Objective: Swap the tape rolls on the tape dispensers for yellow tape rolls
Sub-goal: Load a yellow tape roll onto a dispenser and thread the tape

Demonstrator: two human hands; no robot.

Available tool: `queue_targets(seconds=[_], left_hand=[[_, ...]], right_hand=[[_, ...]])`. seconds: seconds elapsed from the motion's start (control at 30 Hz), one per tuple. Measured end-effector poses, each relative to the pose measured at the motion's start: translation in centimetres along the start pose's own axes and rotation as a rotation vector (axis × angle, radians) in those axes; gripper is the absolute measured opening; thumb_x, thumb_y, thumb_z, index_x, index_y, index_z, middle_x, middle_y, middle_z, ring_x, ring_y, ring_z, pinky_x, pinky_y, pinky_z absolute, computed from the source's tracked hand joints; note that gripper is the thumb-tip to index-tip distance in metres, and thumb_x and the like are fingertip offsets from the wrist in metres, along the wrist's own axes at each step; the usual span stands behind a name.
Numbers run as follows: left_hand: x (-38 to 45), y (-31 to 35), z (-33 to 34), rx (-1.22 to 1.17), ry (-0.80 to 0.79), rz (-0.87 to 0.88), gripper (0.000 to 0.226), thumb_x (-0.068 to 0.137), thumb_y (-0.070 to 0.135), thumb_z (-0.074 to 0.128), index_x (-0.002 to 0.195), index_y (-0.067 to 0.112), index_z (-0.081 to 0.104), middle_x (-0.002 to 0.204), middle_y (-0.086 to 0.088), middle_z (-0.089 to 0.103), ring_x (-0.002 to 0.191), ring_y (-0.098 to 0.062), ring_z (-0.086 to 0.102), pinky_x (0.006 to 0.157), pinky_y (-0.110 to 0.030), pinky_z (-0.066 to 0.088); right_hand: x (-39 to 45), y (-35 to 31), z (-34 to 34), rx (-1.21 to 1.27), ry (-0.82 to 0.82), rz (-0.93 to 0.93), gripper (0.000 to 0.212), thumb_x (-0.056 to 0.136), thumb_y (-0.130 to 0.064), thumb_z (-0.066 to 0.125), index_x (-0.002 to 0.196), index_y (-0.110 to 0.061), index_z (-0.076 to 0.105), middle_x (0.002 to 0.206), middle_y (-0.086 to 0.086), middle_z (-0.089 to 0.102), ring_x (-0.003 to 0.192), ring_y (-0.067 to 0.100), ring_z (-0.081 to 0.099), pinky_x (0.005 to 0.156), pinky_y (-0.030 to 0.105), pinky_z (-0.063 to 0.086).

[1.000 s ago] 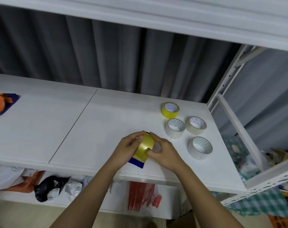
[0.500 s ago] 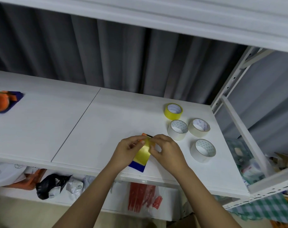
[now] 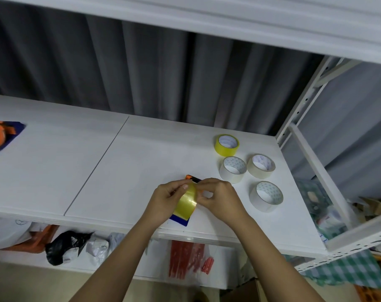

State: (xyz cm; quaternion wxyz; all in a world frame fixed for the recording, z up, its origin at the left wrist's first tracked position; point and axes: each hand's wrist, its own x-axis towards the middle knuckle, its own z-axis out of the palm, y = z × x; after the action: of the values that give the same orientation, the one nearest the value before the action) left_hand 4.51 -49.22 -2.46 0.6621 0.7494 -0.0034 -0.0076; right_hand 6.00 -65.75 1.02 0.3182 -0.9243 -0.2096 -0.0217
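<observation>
We note a white shelf board (image 3: 80, 171) in two panels, backed by a grey curtain (image 3: 141, 73), with a white metal rack upright (image 3: 303, 99) at the right end. Near the front edge of the right panel, both hands meet over a blue tape dispenser (image 3: 181, 220) with an orange part at its far tip. The left hand (image 3: 165, 201) has its fingers curled round the yellow tape roll (image 3: 187, 201) seated on that dispenser, thumb on the roll's face. The right hand (image 3: 220, 197) pinches at the roll's upper edge with thumb and forefinger, the remaining fingers curled; what exactly it pinches we cannot tell.

To the right of the hands, well apart from them, four rolls lie flat: a spare yellow roll (image 3: 226, 145) farthest back, two whitish rolls (image 3: 232, 170) (image 3: 261, 166) side by side in front of it, and a third whitish roll (image 3: 266, 196) nearest the front.

At the far left edge lies a second dispenser (image 3: 4, 135), blue and orange, partly out of frame.

Below the board we see a black bag (image 3: 63, 247) and a red packet (image 3: 187, 260).
</observation>
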Motion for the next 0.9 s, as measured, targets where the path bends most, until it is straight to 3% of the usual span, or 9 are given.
queue_targets(seconds=[0.1, 0.2, 0.27, 0.37, 0.47, 0.57, 0.73, 0.83, 0.9], left_hand=[[-0.1, 0.0, -0.1, 0.022, -0.019, 0.008, 0.021, 0.094, 0.021, 0.055, 0.105, 0.031, 0.069, 0.101, 0.004, 0.072, 0.095, -0.015, 0.065, 0.086, -0.031, 0.049], [-0.3, 0.4, 0.0, 0.048, -0.055, 0.024, 0.023, 0.094, 0.022, 0.054, 0.099, 0.040, 0.068, 0.099, 0.014, 0.071, 0.093, -0.003, 0.063, 0.079, -0.016, 0.046], [-0.3, 0.7, 0.1, 0.044, -0.071, 0.040, 0.025, 0.096, 0.021, 0.051, 0.103, 0.040, 0.066, 0.102, 0.015, 0.070, 0.096, -0.003, 0.062, 0.082, -0.016, 0.046], [-0.1, 1.0, -0.2, 0.018, -0.132, 0.016, 0.030, 0.098, 0.021, 0.045, 0.123, 0.030, 0.059, 0.118, 0.010, 0.064, 0.106, -0.006, 0.059, 0.093, -0.023, 0.045], [-0.2, 1.1, -0.7, 0.095, -0.257, -0.009, 0.045, 0.094, 0.019, 0.054, 0.135, 0.035, 0.047, 0.123, 0.015, 0.057, 0.101, 0.004, 0.055, 0.084, -0.011, 0.044], [-0.3, 1.4, -0.8, 0.188, -0.289, 0.020, 0.057, 0.091, 0.015, 0.059, 0.139, 0.040, 0.038, 0.132, 0.012, 0.053, 0.112, -0.001, 0.054, 0.089, -0.014, 0.043], [-0.1, 2.4, -1.4, 0.223, -0.277, 0.044, 0.060, 0.091, 0.016, 0.060, 0.132, 0.051, 0.033, 0.119, 0.009, 0.057, 0.111, -0.009, 0.056, 0.095, -0.028, 0.048], [-0.2, 2.9, -1.7, 0.252, -0.286, 0.082, 0.051, 0.093, 0.017, 0.057, 0.129, 0.049, 0.038, 0.118, 0.007, 0.059, 0.110, -0.006, 0.055, 0.095, -0.024, 0.047], [-0.2, 3.2, -1.7, 0.270, -0.272, 0.089, 0.045, 0.095, 0.019, 0.054, 0.132, 0.042, 0.044, 0.122, 0.003, 0.059, 0.112, -0.010, 0.055, 0.096, -0.031, 0.048]], right_hand=[[0.5, 0.6, -0.4, 0.090, -0.009, 0.014, 0.018, 0.081, -0.009, 0.067, 0.095, -0.015, 0.076, 0.094, 0.004, 0.070, 0.085, 0.017, 0.063, 0.078, 0.032, 0.049], [1.1, 1.0, -0.4, 0.096, 0.008, 0.065, 0.019, 0.081, -0.004, 0.063, 0.093, -0.013, 0.073, 0.089, 0.007, 0.068, 0.082, 0.020, 0.062, 0.079, 0.039, 0.050], [1.1, 0.9, -0.1, 0.101, 0.033, 0.074, 0.021, 0.082, -0.009, 0.062, 0.097, -0.019, 0.073, 0.090, 0.005, 0.066, 0.082, 0.017, 0.061, 0.079, 0.037, 0.051], [0.4, 0.6, 0.4, 0.149, 0.019, 0.062, 0.029, 0.080, -0.032, 0.066, 0.109, -0.034, 0.068, 0.095, -0.003, 0.059, 0.084, 0.008, 0.058, 0.078, 0.022, 0.050], [0.5, 0.7, 0.1, 0.286, 0.041, 0.124, 0.021, 0.078, -0.036, 0.073, 0.098, -0.031, 0.069, 0.093, 0.000, 0.058, 0.083, 0.008, 0.058, 0.080, 0.025, 0.050], [1.2, 0.7, -0.7, 0.352, -0.035, 0.183, 0.026, 0.070, -0.037, 0.080, 0.088, -0.026, 0.065, 0.086, 0.002, 0.056, 0.076, 0.012, 0.054, 0.075, 0.028, 0.047], [2.2, 0.8, -1.9, 0.480, -0.213, 0.239, 0.030, 0.077, -0.027, 0.076, 0.106, -0.022, 0.071, 0.067, -0.006, 0.045, 0.062, 0.005, 0.045, 0.062, 0.017, 0.042], [2.2, 1.1, -2.9, 0.605, -0.278, 0.310, 0.029, 0.083, -0.019, 0.071, 0.112, -0.016, 0.069, 0.078, 0.001, 0.056, 0.074, 0.009, 0.056, 0.074, 0.023, 0.050], [1.9, 1.0, -3.1, 0.639, -0.306, 0.333, 0.028, 0.086, -0.020, 0.068, 0.114, -0.020, 0.067, 0.095, 0.003, 0.065, 0.088, 0.012, 0.062, 0.082, 0.027, 0.051]])
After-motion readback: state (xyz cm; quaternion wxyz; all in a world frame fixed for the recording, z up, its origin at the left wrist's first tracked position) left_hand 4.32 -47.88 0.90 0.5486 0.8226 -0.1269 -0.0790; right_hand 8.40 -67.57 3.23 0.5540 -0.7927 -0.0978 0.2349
